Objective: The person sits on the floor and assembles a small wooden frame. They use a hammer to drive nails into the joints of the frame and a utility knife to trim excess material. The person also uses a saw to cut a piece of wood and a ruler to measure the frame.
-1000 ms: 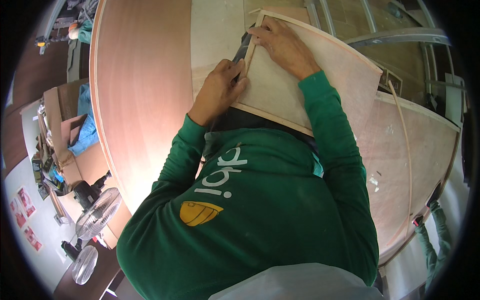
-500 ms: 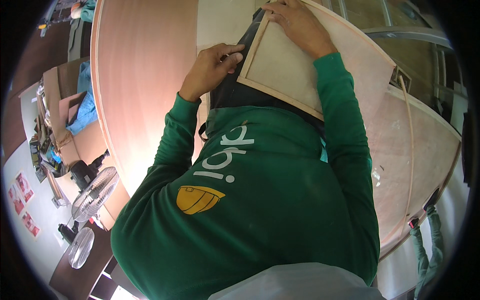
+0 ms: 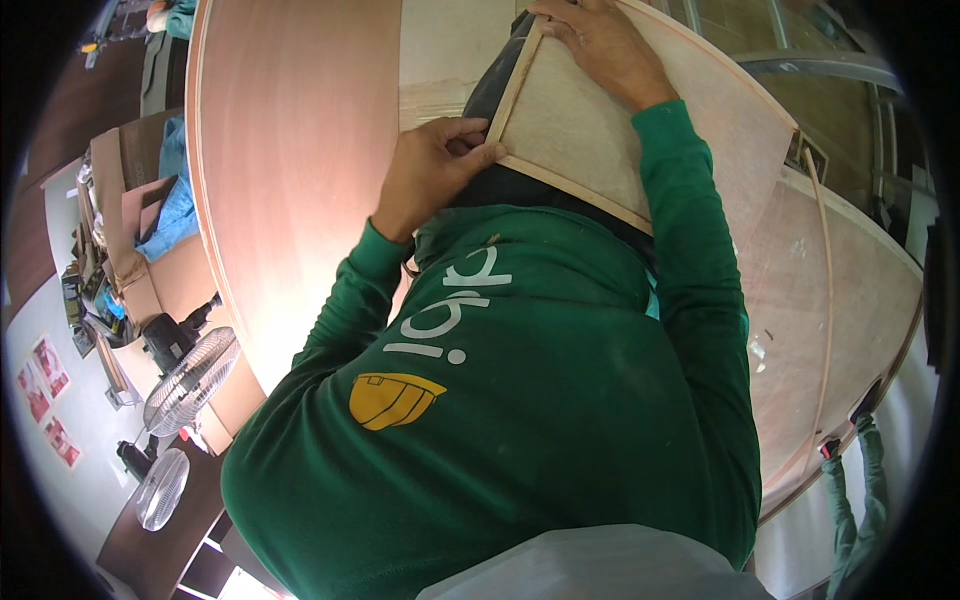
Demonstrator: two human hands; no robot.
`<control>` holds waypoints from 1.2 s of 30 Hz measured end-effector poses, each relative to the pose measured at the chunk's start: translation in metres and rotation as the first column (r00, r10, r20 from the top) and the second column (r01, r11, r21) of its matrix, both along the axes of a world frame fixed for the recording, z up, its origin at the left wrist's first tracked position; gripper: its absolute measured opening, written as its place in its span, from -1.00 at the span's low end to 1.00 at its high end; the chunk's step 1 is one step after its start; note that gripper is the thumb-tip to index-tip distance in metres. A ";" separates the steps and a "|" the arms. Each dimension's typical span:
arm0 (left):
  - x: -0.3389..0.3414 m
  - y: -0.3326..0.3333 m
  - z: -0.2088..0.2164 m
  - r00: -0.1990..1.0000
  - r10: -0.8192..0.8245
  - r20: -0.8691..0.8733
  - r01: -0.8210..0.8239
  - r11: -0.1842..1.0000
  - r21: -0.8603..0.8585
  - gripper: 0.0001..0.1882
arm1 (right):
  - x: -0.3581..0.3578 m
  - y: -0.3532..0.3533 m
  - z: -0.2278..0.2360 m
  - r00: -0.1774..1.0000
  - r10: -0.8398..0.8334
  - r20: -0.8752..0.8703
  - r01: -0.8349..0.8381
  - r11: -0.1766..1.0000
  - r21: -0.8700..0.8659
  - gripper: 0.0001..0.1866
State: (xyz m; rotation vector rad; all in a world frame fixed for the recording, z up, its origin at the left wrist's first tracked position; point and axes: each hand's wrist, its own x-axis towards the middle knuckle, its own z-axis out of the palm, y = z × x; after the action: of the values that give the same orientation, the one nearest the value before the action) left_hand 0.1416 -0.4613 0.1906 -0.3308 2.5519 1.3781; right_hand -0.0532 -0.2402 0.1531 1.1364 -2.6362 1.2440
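A panel [image 3: 575,130] with thin wooden strips along its edges rests across my lap, over dark clothing. My left hand [image 3: 432,165] pinches its near left corner, thumb on the strip and fingers at the outer side. At the far end of the same strip, my right hand [image 3: 612,55] grips the edge with bent fingers and the thumb over the wood. The panel's far part runs out of the picture at the top.
A large reddish wood board [image 3: 295,150] stretches along my left. On the right is a broad pale board [image 3: 790,290] with a long thin wooden strip [image 3: 828,270] on it. Two fans [image 3: 195,380] and cardboard boxes [image 3: 125,190] stand farther left.
My left hand has come forward and right onto the panel's corner, its thumb now closed over the strip. My right hand keeps its place at the far end.
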 end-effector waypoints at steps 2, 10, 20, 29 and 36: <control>0.007 0.012 0.002 0.998 0.042 -0.045 -0.045 0.998 -0.054 -0.56 | 0.000 0.000 -0.001 1.000 0.002 0.005 -0.002 1.000 -0.006 -0.73; 0.004 0.023 0.010 0.992 0.116 -0.039 -0.118 0.992 -0.045 -0.62 | 0.001 -0.001 0.002 0.999 -0.007 0.033 0.008 0.999 -0.033 -0.74; -0.005 0.023 0.004 0.996 0.078 -0.048 -0.086 0.982 -0.169 -0.61 | -0.002 -0.001 0.000 0.998 -0.004 0.059 0.006 1.000 -0.028 -0.74; -0.015 0.012 0.019 0.997 -0.011 -0.071 -0.004 0.977 -0.211 -0.44 | 0.003 0.021 0.011 0.996 0.019 0.085 -0.011 0.996 -0.084 -0.46; -0.077 0.014 0.013 0.928 -0.083 -0.363 -0.033 0.952 -0.303 -0.28 | -0.005 0.088 0.051 0.903 -0.415 0.107 0.421 0.906 -0.039 -0.47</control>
State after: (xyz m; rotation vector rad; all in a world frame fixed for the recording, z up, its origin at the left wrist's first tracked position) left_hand 0.0642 -0.4473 0.2031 -0.0865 3.0782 1.1215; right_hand -0.0581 -0.1521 0.2046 0.4662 -2.6829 1.2993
